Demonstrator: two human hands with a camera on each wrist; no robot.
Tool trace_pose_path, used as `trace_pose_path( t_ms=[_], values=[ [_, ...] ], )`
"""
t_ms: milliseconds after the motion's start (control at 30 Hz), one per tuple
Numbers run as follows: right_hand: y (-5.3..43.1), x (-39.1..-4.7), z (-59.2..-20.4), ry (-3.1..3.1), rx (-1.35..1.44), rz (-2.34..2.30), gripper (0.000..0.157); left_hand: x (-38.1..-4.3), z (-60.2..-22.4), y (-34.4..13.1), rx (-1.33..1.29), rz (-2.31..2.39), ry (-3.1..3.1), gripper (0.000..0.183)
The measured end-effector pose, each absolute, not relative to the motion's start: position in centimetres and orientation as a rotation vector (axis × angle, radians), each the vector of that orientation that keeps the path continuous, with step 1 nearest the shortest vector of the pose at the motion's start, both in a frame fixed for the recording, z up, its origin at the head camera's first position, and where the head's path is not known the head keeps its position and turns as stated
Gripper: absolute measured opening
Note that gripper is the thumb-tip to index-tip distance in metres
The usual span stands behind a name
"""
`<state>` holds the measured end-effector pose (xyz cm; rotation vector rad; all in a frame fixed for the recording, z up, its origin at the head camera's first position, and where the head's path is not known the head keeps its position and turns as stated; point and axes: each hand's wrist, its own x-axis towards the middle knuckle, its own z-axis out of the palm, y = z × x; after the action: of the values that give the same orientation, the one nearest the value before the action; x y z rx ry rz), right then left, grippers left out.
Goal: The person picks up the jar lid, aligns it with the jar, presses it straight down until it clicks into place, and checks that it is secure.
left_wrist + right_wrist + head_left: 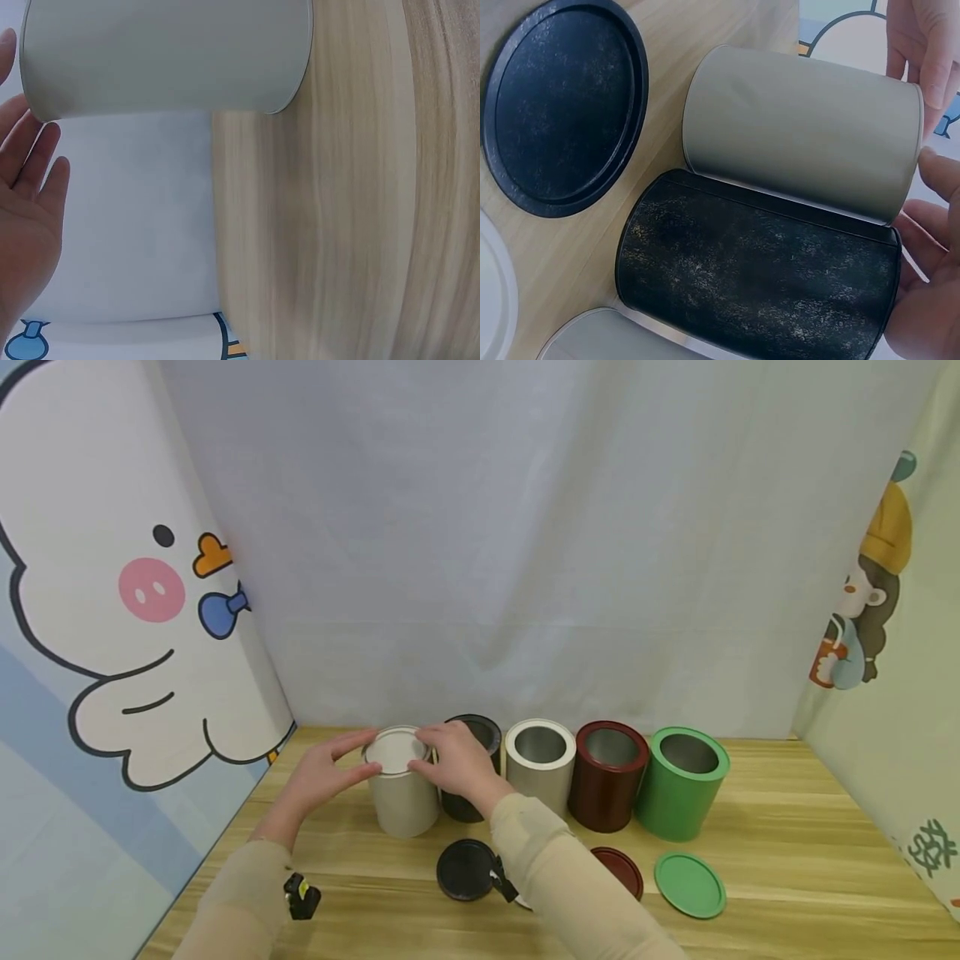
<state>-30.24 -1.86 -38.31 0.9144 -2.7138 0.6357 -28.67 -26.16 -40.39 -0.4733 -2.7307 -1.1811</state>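
Note:
A pale grey can (407,806) stands at the left end of a row, with a whitish lid (395,750) over its top. My left hand (318,779) grips the lid's left edge, index finger at the back and thumb at the front. On the opposite edge my right hand (462,762) holds it the same way, thumb near the other thumb. In the left wrist view, several fingers (30,161) reach along the top end of the can (165,56). The right wrist view shows the black can (757,262) close beside the grey can (802,127), below my right hand.
Right of the grey can stand lidless black (480,735), white-rimmed (542,785), dark red (606,793) and green (678,802) cans. In front lie black (465,870), dark red (622,870) and green (690,885) lids. My right sleeve mostly covers a white lid (491,289).

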Motion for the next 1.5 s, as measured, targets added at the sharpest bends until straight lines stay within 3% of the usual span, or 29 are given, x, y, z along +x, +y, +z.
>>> trace_pose_path(
  t_ms=[533,633,833,1500],
  values=[
    [-2.4,-29.9,-37.9,-2.777,0.846,0.616,0.046,-29.1,-39.1,-26.3,-0.697,-0.846,-2.729,0.042],
    [-2.6,-30.0,-37.9,-2.785,0.825,0.605,0.042,-29.1,-39.0,-26.3,-0.703,-0.832,-2.73,0.041],
    [-3.0,-30.2,-38.0,-2.762,0.822,0.603,0.018,-29.3,-38.9,-26.3,-0.68,-0.865,-2.757,0.042],
    [-3.3,-30.0,-37.5,-2.827,0.723,0.684,0.016,-29.3,-38.9,-26.3,-0.641,-0.987,-2.779,0.045]
  ],
)
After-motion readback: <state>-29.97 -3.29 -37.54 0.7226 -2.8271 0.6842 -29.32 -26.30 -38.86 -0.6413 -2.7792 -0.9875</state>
